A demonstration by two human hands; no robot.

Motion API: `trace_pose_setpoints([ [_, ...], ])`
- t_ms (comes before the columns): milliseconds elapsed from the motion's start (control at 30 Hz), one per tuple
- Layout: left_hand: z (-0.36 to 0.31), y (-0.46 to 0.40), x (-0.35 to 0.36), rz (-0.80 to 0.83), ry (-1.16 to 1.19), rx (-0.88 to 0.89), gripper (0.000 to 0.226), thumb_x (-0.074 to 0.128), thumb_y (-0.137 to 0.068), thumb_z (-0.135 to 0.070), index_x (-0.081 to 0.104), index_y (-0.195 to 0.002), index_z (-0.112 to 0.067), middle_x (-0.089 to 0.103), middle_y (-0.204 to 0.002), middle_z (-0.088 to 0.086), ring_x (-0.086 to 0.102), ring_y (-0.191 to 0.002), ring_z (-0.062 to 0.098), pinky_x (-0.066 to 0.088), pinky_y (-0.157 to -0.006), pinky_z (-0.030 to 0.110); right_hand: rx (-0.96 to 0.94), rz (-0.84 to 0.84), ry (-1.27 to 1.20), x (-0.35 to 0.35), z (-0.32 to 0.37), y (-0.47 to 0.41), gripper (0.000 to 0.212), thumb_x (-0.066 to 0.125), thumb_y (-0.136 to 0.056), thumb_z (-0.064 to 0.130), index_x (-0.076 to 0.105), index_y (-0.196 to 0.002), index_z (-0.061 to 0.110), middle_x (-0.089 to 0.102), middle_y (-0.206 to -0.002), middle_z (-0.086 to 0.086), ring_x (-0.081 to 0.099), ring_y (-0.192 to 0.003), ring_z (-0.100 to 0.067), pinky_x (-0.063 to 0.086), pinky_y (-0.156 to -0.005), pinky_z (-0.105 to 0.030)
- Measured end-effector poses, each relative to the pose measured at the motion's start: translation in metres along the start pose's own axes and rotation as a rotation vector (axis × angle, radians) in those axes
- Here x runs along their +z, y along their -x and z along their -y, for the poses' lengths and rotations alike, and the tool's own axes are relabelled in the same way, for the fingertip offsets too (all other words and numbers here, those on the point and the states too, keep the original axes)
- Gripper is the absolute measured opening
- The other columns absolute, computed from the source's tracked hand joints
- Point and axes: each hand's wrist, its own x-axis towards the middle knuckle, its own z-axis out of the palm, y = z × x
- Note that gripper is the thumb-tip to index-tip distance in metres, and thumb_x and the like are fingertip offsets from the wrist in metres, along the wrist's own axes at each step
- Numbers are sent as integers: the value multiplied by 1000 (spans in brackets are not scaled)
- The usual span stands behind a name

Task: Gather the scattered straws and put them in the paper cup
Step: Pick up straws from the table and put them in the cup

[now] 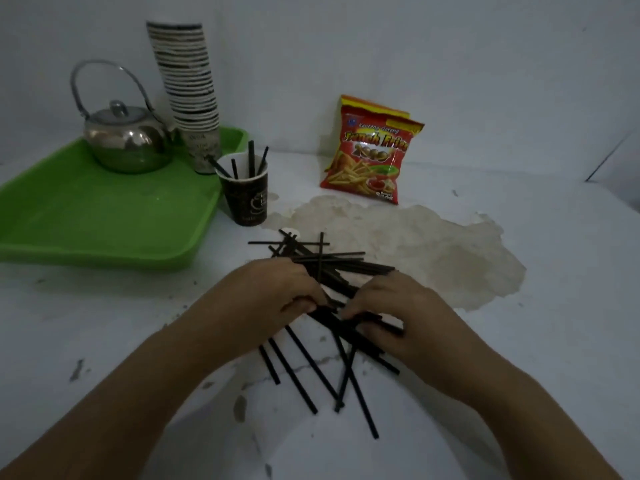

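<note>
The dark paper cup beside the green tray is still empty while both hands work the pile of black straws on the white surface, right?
Not empty: the head view shows the dark paper cup already holding a few black straws. The rest stands: it sits beside the green tray, and the left hand and right hand are in the straw pile.

Two bare forearms come up from the bottom edge, each ending in a bare hand. The left hand point(277, 289) and right hand point(398, 313) wear no gloves, rings, watch or bands that can be seen. No sleeve shows on either arm; the dim light and blur hide finer detail such as nails.
</note>
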Motion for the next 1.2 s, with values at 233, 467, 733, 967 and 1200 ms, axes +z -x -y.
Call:
trace_pose_setpoints([
  [233,6,11,-16,230,230,-140,18,74,-75,-26,72,-88,-39,63,-83,-20,56,-77,-3,43,-65,8,-76,264,120,1,8,4,37,77,-70,13,70,-93,42,57,-116,7,47,-103,-21,45,-81,-37],
  [467,-5,15,-16,479,246,-119,41,73,-76,-25,61,-107,-49,56,-102,-22,50,-99,-1,44,-90,25,-35,259,133,7,13,2,30,79,-67,13,72,-81,39,55,-119,6,43,-106,-17,43,-84,-37],
  [733,-3,14,-14,465,205,-86,42,75,-74,-24,63,-106,-47,50,-99,-24,41,-97,-3,36,-84,11,-76,228,129,12,9,0,29,71,-71,7,67,-76,35,49,-111,11,39,-101,-12,40,-83,-37],
  [967,-12,12,-3,480,179,17,43,76,-71,-28,63,-108,-44,46,-99,-20,35,-97,-2,34,-85,15,152,59,-287,2,11,-3,15,62,-85,16,61,-80,31,63,-95,15,52,-101,2,36,-85,-12],
  [1200,-18,6,4,420,268,-9,23,77,-71,-19,74,-93,-27,49,-82,-25,45,-86,-2,35,-77,12,203,-376,-698,-1,13,-5,2,44,-93,8,45,-91,8,74,-81,6,68,-77,-14,51,-77,-20],
])
